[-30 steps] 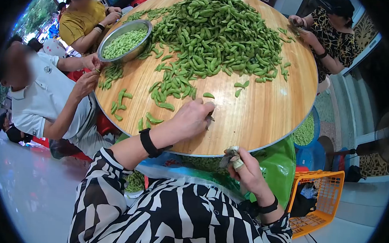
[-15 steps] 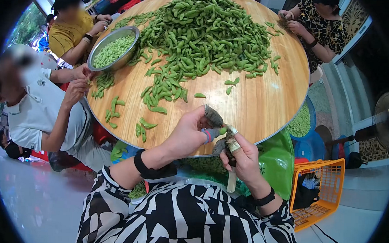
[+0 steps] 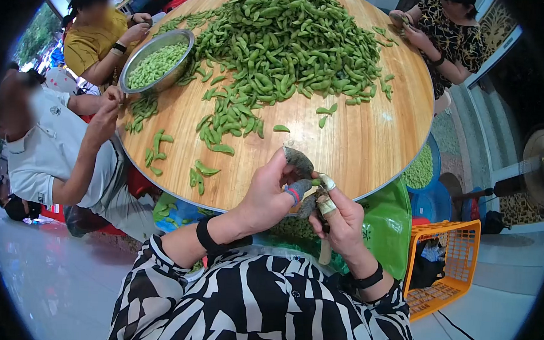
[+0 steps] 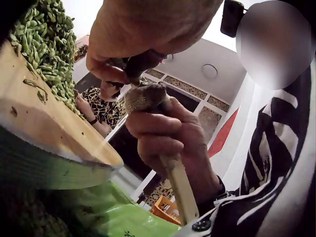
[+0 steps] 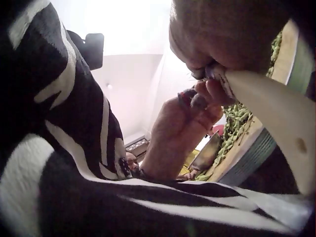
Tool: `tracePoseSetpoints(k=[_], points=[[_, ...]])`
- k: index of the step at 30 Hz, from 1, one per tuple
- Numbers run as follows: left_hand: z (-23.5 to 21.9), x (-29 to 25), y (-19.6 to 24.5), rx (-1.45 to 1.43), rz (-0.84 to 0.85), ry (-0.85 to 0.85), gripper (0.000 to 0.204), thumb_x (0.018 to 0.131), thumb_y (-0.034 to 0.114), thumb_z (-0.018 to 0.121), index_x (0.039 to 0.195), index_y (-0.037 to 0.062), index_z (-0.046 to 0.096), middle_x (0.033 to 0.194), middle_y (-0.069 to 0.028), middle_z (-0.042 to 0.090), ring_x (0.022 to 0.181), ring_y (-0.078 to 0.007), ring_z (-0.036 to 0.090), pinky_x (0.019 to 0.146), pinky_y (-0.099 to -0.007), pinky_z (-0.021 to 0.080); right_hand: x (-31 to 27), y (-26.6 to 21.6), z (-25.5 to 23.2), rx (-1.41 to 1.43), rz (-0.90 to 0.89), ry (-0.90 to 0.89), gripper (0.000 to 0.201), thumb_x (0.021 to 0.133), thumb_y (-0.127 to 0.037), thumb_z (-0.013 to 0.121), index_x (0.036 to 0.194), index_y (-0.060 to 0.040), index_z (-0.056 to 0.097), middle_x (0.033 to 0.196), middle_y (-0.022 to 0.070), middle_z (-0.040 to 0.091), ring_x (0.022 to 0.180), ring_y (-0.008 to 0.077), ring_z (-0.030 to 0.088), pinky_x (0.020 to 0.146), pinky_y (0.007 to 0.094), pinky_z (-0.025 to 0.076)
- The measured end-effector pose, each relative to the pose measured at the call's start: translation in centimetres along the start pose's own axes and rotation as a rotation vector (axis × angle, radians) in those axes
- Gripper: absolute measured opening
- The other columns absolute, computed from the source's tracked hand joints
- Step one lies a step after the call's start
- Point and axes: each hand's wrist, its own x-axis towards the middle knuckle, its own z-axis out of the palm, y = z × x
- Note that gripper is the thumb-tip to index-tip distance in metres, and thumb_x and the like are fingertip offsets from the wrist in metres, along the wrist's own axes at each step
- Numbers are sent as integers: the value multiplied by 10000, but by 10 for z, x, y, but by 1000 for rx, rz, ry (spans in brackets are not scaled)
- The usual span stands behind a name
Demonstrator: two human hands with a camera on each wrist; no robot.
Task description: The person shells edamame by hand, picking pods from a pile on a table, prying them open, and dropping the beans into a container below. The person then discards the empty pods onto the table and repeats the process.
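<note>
The round wooden table (image 3: 362,147) spreads across the head view, its near edge curving just beyond the striped shirt (image 3: 265,302) of the person wearing the camera. Three others work round it: a person in white (image 3: 66,156) at the left, a person in yellow (image 3: 97,45) farther back, and a person in a black patterned top (image 3: 456,41) at the far right. A high heap of pods (image 3: 291,45) covers the far middle, thinning into a trail towards the near left. Beside the table's right edge stand an orange crate (image 3: 446,226), a glossy green bag (image 3: 387,222) and a blue tub (image 3: 436,163) of shelled beans; more beans fill the metal bowl (image 3: 175,75) on the left. The two hands are together at the near edge. The left hand (image 3: 268,191) pinches a green pod (image 3: 316,182) (only a little of it shows) between covered fingertips, close against the right. The right hand (image 3: 343,223) has its fingers wrapped round a pale handle (image 3: 325,251), which sticks out below. Grey finger covers (image 3: 299,161) sit on the left thumb and forefinger. One loose pod (image 3: 281,128) lies on the wood, just beyond the left fingertips.
</note>
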Motion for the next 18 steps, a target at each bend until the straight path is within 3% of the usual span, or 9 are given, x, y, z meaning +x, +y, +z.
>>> tracePoseSetpoints(k=[6, 7, 9, 10, 11, 12, 13, 15, 18], points=[[-1, 3, -9, -177, -32, 5, 304, 825, -87, 590, 1087, 22, 483, 990, -71, 605, 963, -140, 592, 868, -274, 475, 0, 0, -2, -99, -30, 66, 385, 938, -7, 448, 1317, -13, 518, 724, -3, 525, 548, 56, 449, 479, 200, 372], [-2, 5, -8, -287, -122, -2, 303, 817, -89, 589, 1081, 23, 491, 981, -71, 605, 922, -139, 598, 828, -273, 486, -1, 0, -5, -99, -29, 67, 385, 938, -7, 448, 1317, -13, 518, 724, -3, 525, 548, 56, 449, 479, 200, 372], [-4, 8, -6, -397, -212, -8, 302, 810, -91, 588, 1074, 25, 499, 972, -70, 605, 881, -138, 604, 788, -273, 497, 0, 3, -14, -483, -290, 2, 387, 910, 7, 484, 1294, 13, 526, 802, 61, 599, 619, 102, 530, 552, 250, 455], [-6, 9, -5, -531, -348, -71, 292, 812, -85, 584, 1070, 26, 503, 964, -66, 605, 831, -133, 601, 733, -269, 501, 0, 6, -19, -482, -288, 1, 387, 910, 7, 484, 1294, 13, 526, 802, 61, 599, 619, 102, 530, 552, 250, 455], [-6, 9, -4, -662, -484, -136, 282, 815, -78, 581, 1066, 26, 507, 956, -62, 605, 781, -128, 598, 677, -266, 506, 1, 10, -24, -657, -427, -21, 398, 895, 18, 500, 1293, 20, 521, 855, 95, 624, 674, 120, 569, 613, 265, 480], [-3, 9, -5, -662, -483, -137, 282, 815, -78, 581, 1066, 26, 507, 956, -62, 605, 781, -128, 598, 677, -266, 506, 2, 11, -27, -833, -568, -44, 411, 881, 28, 516, 1291, 27, 516, 909, 130, 649, 729, 137, 608, 674, 280, 505], [4, 9, -8, -561, -439, -109, 266, 824, -67, 576, 1063, 26, 507, 937, -57, 605, 748, -120, 588, 637, -259, 498, -1, 10, -25, -834, -569, -42, 411, 881, 28, 516, 1291, 27, 516, 909, 130, 649, 729, 137, 608, 674, 280, 505], [15, 8, -13, -462, -394, -81, 250, 833, -56, 571, 1060, 25, 506, 918, -52, 604, 715, -112, 579, 597, -251, 490, -11, 7, -20, -542, -347, 26, 376, 869, 36, 534, 1245, 37, 537, 948, 141, 662, 791, 155, 647, 731, 272, 508], [25, 5, -17, -230, -322, -112, 229, 845, -44, 556, 1056, 30, 504, 887, -46, 594, 725, -110, 581, 585, -241, 485, -19, 9, -24, -479, -209, 99, 324, 860, 25, 553, 1184, 33, 560, 897, 127, 666, 800, 183, 662, 744, 266, 511]])
